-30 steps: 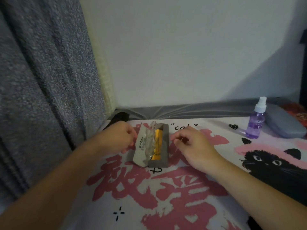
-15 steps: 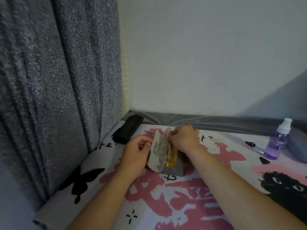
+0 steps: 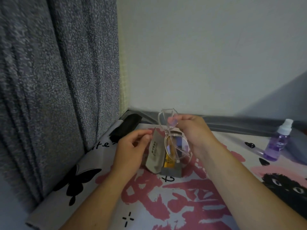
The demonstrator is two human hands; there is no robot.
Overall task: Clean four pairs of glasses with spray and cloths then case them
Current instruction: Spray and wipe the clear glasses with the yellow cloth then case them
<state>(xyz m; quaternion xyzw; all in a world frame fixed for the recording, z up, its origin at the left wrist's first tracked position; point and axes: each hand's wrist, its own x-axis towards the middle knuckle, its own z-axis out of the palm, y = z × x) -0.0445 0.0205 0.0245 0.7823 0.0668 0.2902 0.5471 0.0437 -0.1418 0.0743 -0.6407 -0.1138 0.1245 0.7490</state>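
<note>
Gripping clear glasses [image 3: 172,138] w/ right hand [image 3: 192,131], temple tips blurred, left hand [image 3: 132,150] pinching case flap [image 3: 155,150]

the scene is sitting in dim, cool, bluish light, and a broad soft shadow is slanting across the wall [image 3: 274,97] at the right. the curtain [image 3: 49,80] at the left is showing grainy, smeared texture and is bowing with the wide-angle lens, while the printed cloth [image 3: 182,205] is softening toward the lower edge. the clear glasses [image 3: 172,135] are catching faint purple-blue glints on the lenses, and the spray bottle [image 3: 279,141] is glowing pale violet, slightly soft in focus.
</note>
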